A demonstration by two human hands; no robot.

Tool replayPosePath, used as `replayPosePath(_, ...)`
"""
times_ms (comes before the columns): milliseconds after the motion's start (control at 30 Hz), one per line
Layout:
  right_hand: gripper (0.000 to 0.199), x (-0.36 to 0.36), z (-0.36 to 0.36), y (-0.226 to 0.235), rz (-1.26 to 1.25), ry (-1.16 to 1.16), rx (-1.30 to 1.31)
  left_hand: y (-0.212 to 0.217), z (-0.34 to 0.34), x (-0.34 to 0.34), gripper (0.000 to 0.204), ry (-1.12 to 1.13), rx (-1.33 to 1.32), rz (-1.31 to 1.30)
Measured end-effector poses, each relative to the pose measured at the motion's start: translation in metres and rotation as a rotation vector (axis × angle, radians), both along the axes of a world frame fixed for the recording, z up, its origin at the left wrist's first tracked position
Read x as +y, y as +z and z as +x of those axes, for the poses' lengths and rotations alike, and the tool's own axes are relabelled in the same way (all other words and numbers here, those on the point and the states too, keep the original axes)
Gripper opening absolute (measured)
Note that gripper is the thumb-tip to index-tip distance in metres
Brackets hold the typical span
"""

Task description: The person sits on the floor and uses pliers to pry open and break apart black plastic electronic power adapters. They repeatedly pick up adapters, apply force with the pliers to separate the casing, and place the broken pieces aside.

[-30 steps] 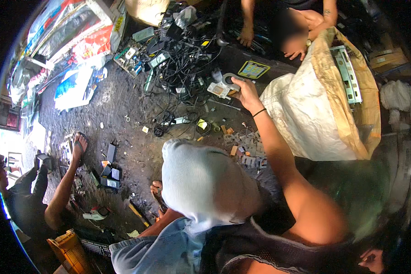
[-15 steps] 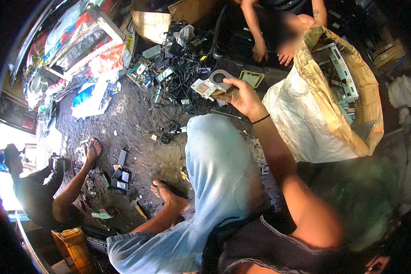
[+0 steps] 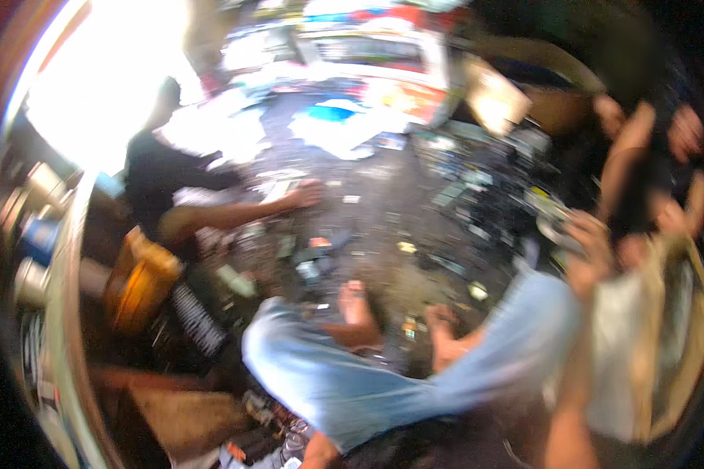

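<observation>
My right hand is raised beyond my right knee, its fingers closed round a blower fan with a pale metal part attached. Motion smears both, though the earlier frame shows the fan's round grey housing clearly. The fan is held in the air, left of a large pale sack and above the near side of a dark heap of cables and parts. Of my left arm, only a patch of skin shows at the lower edge, beside a pile of small parts; the left hand itself is out of sight.
One co-worker sits at the left, with bare skin reaching over the floor scraps. Another person is behind the sack. An orange crate and a wooden box stand at my left. Stacked sheets and panels lie at the back.
The view has swung left, so the scene has shifted right and blurred. More of the left side now shows. My right hand still holds the blower fan.
</observation>
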State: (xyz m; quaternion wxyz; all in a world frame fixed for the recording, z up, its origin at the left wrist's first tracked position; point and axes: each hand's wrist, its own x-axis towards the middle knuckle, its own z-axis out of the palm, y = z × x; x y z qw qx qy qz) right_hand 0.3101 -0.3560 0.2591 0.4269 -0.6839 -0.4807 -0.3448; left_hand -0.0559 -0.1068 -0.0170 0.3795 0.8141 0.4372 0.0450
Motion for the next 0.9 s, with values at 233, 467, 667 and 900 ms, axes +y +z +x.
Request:
replayPosePath(233, 0.031, 0.066, -0.018, 0.090, -0.527, 0.260, 0.025, 0.005, -0.013, 0.019, 0.047, 0.163, -0.103, -0.013)
replayPosePath(467, 0.038, 0.184, -0.020, -0.012, -0.998, 0.696, -0.117, 0.007, 0.032, 0.086, 0.049, 0.183, -0.038, 0.133)
replayPosePath(667, 0.013, 0.252, -0.099, -0.174, -1.359, 0.924, -0.444, -0.020, 0.028, 0.112, 0.051, 0.269, 0.046, 0.189)
replayPosePath(900, 0.014, 0.152, -0.148, -0.289, -1.227, 0.831, -0.188, -0.034, 0.089, 0.080, 0.054, 0.172, -0.004, 0.138)
